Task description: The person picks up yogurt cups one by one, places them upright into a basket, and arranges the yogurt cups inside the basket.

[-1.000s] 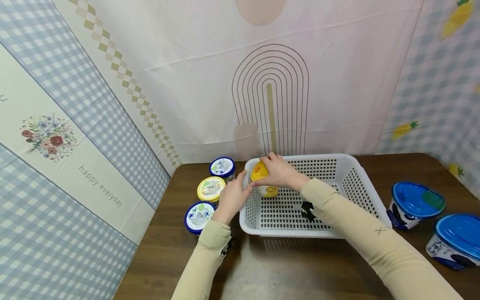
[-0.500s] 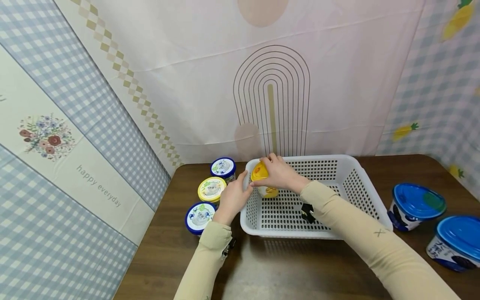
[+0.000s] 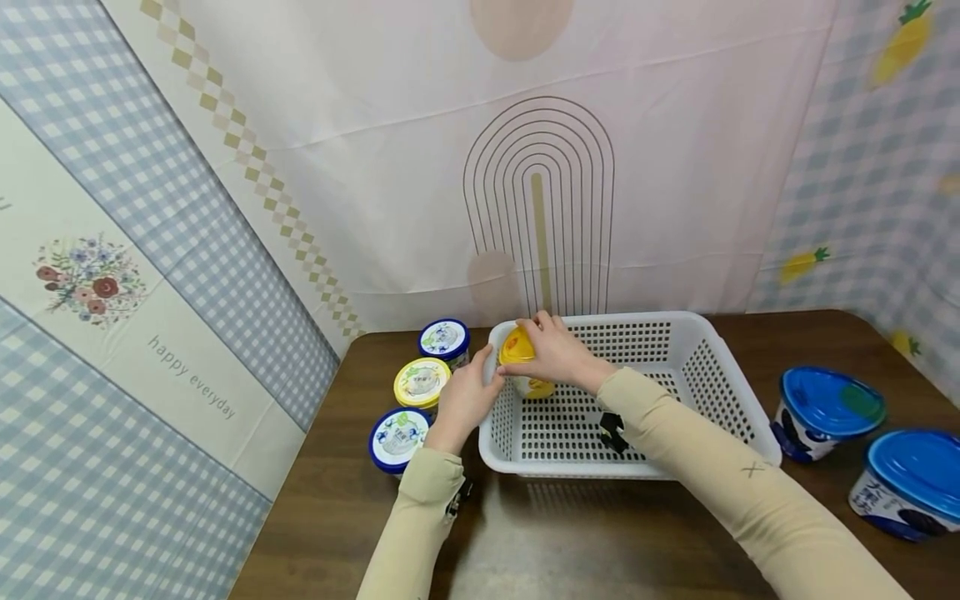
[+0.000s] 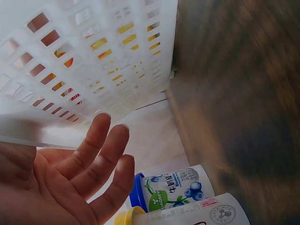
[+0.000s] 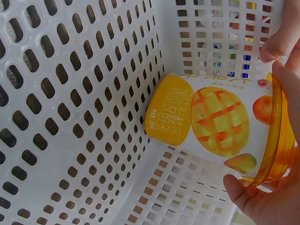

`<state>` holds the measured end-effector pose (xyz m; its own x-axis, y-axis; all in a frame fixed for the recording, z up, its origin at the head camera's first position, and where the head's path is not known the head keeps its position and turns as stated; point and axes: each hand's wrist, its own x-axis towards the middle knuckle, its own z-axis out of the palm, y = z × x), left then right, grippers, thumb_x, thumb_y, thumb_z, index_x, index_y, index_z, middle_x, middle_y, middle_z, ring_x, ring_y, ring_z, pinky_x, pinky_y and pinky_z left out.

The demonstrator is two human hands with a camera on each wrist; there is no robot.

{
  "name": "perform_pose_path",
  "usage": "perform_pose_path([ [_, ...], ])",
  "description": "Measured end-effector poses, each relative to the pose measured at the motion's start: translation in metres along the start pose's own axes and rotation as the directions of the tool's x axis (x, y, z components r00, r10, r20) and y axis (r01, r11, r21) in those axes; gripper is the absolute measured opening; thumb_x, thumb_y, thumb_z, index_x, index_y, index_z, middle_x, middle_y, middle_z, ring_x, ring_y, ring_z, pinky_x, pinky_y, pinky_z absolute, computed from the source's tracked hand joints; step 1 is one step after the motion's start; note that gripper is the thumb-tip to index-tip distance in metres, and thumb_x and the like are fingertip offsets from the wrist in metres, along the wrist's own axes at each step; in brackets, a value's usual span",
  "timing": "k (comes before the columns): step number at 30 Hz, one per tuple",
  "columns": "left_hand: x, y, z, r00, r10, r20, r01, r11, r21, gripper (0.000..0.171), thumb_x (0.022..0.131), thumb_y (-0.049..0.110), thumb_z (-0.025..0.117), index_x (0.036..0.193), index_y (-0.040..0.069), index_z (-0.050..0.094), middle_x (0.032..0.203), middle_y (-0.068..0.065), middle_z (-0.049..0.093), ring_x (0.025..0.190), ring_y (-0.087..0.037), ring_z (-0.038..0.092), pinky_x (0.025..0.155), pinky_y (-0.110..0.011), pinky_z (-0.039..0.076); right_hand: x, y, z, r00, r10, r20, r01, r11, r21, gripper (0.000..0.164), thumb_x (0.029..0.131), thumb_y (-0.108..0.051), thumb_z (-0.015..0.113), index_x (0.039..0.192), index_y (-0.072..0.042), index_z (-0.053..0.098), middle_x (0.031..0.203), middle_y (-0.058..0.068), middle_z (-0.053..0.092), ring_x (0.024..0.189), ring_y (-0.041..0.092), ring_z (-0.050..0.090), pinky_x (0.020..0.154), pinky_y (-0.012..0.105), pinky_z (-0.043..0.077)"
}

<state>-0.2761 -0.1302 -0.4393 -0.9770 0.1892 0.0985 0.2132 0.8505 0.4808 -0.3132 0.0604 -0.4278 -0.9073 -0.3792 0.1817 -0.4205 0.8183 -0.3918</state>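
A mango-printed yogurt tub (image 5: 220, 122) with a yellow lid stands in the back left corner of the white plastic basket (image 3: 585, 467). My right hand (image 3: 558, 354) grips the tub from above, fingers and thumb round its lid. At the basket's left rim, my left hand (image 3: 462, 404) holds the edge, thumb inside and fingers outside. Its other fingers spread loosely below the rim in the left wrist view. Just left of this hand stand three round tubs: a blue-lidded tub (image 3: 444, 337), a yellow-lidded tub (image 3: 422, 382) and another blue-lidded tub (image 3: 397, 437).
Two larger tubs with blue lids, one (image 3: 831, 402) behind the other (image 3: 917, 471), stand right of the basket. All rest on a brown wooden table (image 3: 330, 517). A patterned cloth (image 3: 390, 208) hangs behind the table's back edge.
Both hands and the tub stay in place. Only the head view has shifted slightly.
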Motion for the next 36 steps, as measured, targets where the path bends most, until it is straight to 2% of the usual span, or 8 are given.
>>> perform_pose_path([
  [12,-0.0016,-0.0026,0.0009,1.000,0.017,-0.021,-0.018,1.000,-0.024,0.059,0.100,0.032,0.058,0.154,0.012,0.043,0.110,-0.018,0.070,0.067,-0.020,0.063,0.062,-0.037,0.053,-0.0001,-0.0009,0.0013,1.000,-0.014,-0.013,0.014,1.000,-0.010,0.104,0.081,-0.073,0.068,0.151,-0.001,0.042,0.132,0.020,0.047,0.109,0.032,0.047,0.086,0.047,0.054],
  [17,-0.0012,-0.0028,0.0014,1.000,0.010,-0.023,-0.010,1.000,-0.029,0.059,0.101,0.032,0.058,0.154,0.013,0.043,0.112,-0.017,0.070,0.068,-0.019,0.063,0.063,-0.037,0.054,0.0005,-0.0014,0.0024,1.000,-0.014,-0.012,0.014,1.000,0.009,0.103,0.081,-0.071,0.069,0.152,0.000,0.041,0.134,0.022,0.046,0.112,0.034,0.046,0.090,0.048,0.052],
  [24,-0.0007,-0.0019,0.0008,1.000,0.013,-0.017,-0.013,0.999,-0.039,0.059,0.100,0.032,0.058,0.154,0.013,0.042,0.106,-0.017,0.070,0.065,-0.019,0.061,0.060,-0.036,0.052,0.0008,-0.0020,0.0033,1.000,-0.001,-0.007,0.002,0.998,0.060,0.099,0.084,-0.066,0.070,0.153,-0.001,0.039,0.135,0.023,0.044,0.114,0.034,0.043,0.095,0.048,0.050],
  [30,-0.0008,-0.0020,0.0000,1.000,0.011,-0.022,-0.012,0.999,-0.041,0.059,0.100,0.032,0.058,0.154,0.013,0.043,0.113,-0.018,0.070,0.070,-0.020,0.064,0.064,-0.038,0.055,-0.0001,-0.0030,0.0025,1.000,0.004,-0.013,-0.003,0.998,0.057,0.099,0.084,-0.066,0.069,0.153,-0.002,0.039,0.137,0.023,0.042,0.117,0.034,0.042,0.095,0.049,0.049],
  [36,-0.0003,-0.0028,0.0016,1.000,0.005,-0.017,-0.006,0.999,-0.045,0.059,0.100,0.032,0.058,0.154,0.013,0.043,0.112,-0.019,0.070,0.069,-0.021,0.064,0.063,-0.037,0.055,0.0006,-0.0013,0.0032,1.000,0.005,-0.011,-0.004,0.999,0.045,0.100,0.084,-0.068,0.069,0.153,-0.003,0.039,0.138,0.022,0.043,0.118,0.035,0.042,0.097,0.049,0.049],
])
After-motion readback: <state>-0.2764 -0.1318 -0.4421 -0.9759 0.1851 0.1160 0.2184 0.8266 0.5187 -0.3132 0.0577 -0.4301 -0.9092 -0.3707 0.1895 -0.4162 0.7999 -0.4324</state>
